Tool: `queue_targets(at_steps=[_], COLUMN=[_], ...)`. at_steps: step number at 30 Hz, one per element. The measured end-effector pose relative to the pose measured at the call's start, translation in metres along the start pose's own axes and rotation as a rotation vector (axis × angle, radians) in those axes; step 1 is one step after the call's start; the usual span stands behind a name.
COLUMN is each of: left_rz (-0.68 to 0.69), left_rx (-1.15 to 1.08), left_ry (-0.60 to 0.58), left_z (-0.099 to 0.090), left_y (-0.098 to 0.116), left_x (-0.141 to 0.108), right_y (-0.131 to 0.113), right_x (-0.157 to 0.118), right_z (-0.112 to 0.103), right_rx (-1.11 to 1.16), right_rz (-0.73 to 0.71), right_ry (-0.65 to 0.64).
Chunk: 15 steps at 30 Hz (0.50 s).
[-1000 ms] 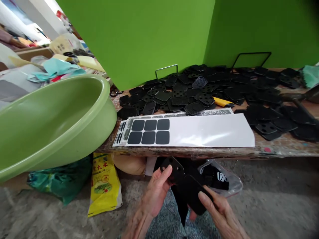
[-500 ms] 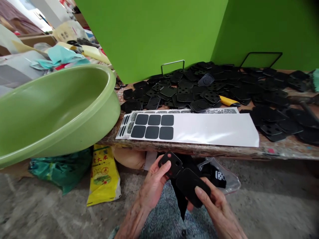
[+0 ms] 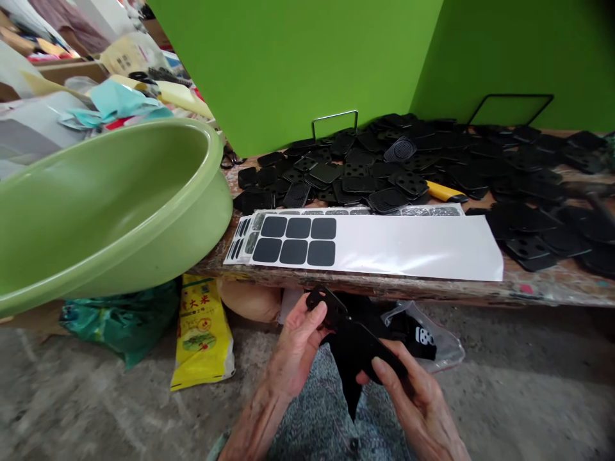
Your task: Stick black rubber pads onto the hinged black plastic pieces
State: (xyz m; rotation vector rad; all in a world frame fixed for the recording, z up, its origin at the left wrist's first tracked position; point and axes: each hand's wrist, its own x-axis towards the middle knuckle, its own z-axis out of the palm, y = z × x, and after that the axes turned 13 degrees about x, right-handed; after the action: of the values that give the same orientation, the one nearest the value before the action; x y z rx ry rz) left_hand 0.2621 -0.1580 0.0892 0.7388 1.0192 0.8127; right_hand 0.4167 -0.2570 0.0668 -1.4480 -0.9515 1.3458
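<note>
Two black pads are held above my lap, below the table's front edge. My left hand (image 3: 300, 336) pinches a black pad with holes (image 3: 331, 310) between thumb and fingers. My right hand (image 3: 403, 378) grips a plain black pad (image 3: 369, 349), its thumb on the upper face. The pads meet or nearly meet between the hands and are tilted. Black cloth (image 3: 348, 384) hangs beneath them. On the table in front, a white sheet (image 3: 413, 246) bears dark rounded-square stickers (image 3: 298, 251) at its left part.
A large green basin (image 3: 158, 211) stands at the left. Many black pads (image 3: 355, 169) cover the table (image 3: 509, 288), with a yellow-handled tool (image 3: 444, 192) among them. Green panels (image 3: 298, 64) rise behind. Below are a yellow bag (image 3: 202, 339) and a clear plastic bag (image 3: 449, 349).
The plain pad has tipped so that less of its face shows, and my right hand has turned with it. The holed pad has tilted slightly. The view has shifted a little.
</note>
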Motion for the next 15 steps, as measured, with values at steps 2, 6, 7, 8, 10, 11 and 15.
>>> queue_targets(at_steps=[2, 6, 7, 8, 10, 11, 15], left_rz=[0.0, -0.01, -0.014, -0.019, -0.025, -0.025, -0.011], left_rx=[0.001, -0.015, -0.022, -0.027, -0.04, -0.047, -0.078], left_ry=[0.002, 0.03, 0.039, 0.049, 0.073, 0.082, 0.088], left_z=[0.001, 0.004, 0.005, 0.006, 0.007, 0.007, 0.004], left_y=[0.001, 0.004, 0.005, 0.006, 0.009, 0.01, 0.014], left_x=[-0.001, -0.002, -0.003, -0.003, -0.004, -0.005, -0.007], right_y=[0.001, -0.009, -0.013, -0.018, -0.028, -0.031, -0.037], right_x=[-0.002, -0.004, -0.003, -0.003, -0.003, -0.003, -0.003], right_z=[0.0, 0.001, 0.002, 0.004, 0.006, 0.007, 0.013], right_rx=[-0.023, 0.029, 0.07, 0.113, 0.184, 0.21, 0.229], right_rz=[-0.011, 0.023, 0.048, 0.075, 0.106, 0.113, 0.118], right_ry=[0.027, -0.026, -0.05, -0.071, -0.092, -0.092, -0.076])
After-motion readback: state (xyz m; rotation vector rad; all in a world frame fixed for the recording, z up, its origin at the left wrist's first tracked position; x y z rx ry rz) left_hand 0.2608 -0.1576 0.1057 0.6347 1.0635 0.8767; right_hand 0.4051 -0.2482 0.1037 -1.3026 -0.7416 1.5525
